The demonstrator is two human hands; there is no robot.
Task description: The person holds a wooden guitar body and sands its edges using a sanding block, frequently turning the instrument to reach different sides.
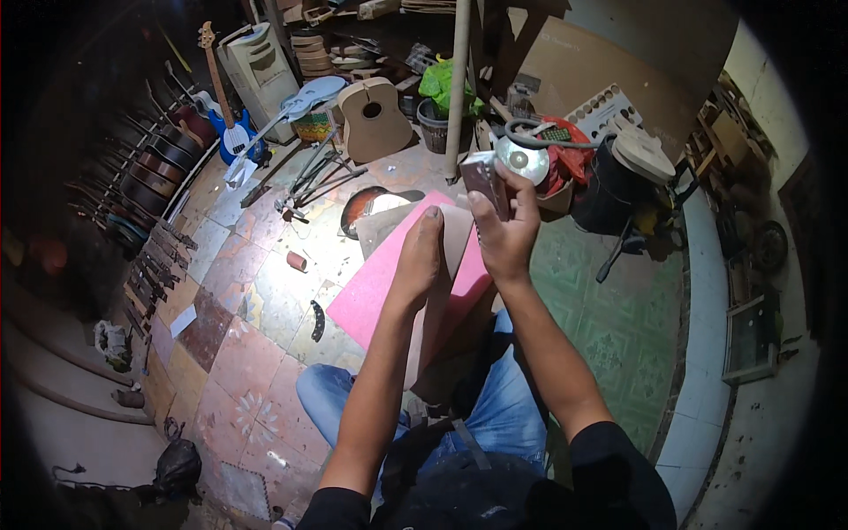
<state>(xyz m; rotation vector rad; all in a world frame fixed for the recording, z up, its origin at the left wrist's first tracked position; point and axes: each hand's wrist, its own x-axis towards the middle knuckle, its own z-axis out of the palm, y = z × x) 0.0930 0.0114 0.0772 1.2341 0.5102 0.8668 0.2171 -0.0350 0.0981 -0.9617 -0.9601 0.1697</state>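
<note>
My left hand [419, 256] is closed around a long, flat, pale brown wooden piece [431, 322] slanting over my lap, its thumb along the top. In my right hand [506, 238] is a small rectangular block [485, 179], brownish with a pale end, pinched between thumb and fingers above the wood's far end. A pink sheet [375, 287] lies beneath the wood and both hands. Beyond it are a grey-brown sheet [375, 231] and a sunburst guitar body [355, 210], partly covered. The undersides of the wood and block are hidden.
Several guitars [155, 168] line the left wall, near a blue electric bass [235, 139]. An unfinished acoustic guitar body [389, 137] stands ahead beside a dark bin [433, 132] and a post [458, 88]. A black bucket [596, 199] sits right. A reddish-brown roll [297, 261] lies on the tiles.
</note>
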